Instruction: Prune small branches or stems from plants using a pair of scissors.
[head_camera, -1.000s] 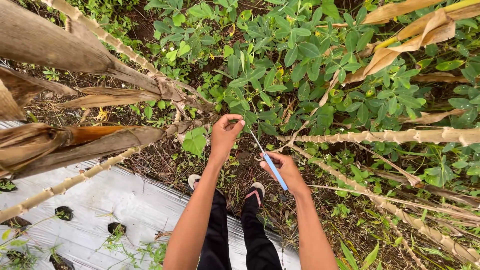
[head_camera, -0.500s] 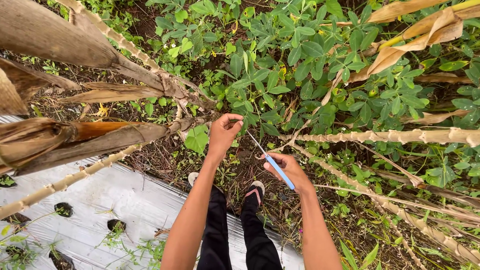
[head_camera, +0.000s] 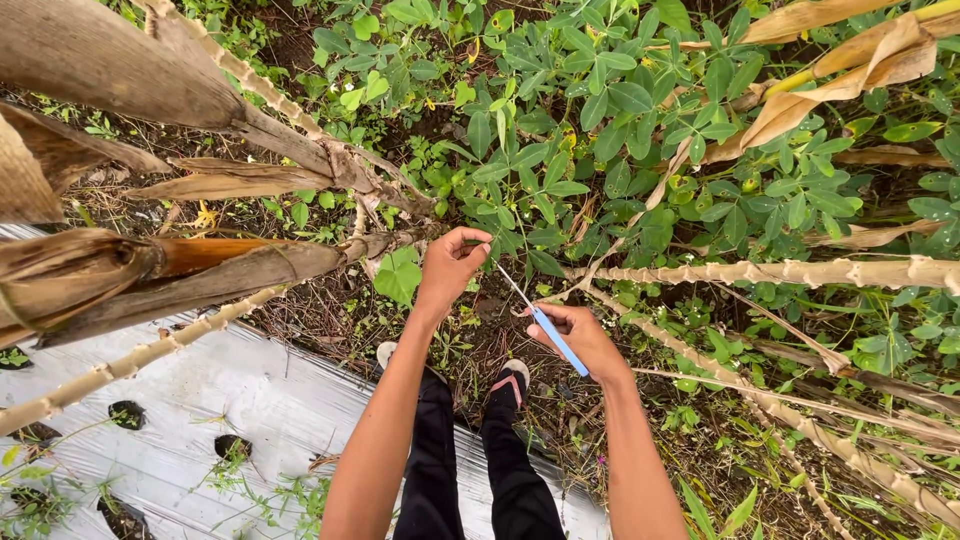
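Left hand (head_camera: 452, 268) at centre, fingertips pinched together on a thin green stem (head_camera: 478, 246) at the near edge of the leafy plants (head_camera: 600, 130). Right hand (head_camera: 577, 337), just right and nearer, fingers clamped round the blue handle of a knife (head_camera: 557, 340); thin blade angles up-left, tip just beside the left fingertips. Feet in sandals (head_camera: 512, 378) below on bare soil. Silver mulch sheet (head_camera: 230, 400) near left. Dry stalks (head_camera: 200, 265) left, pale knobbly stem (head_camera: 780, 272) right.
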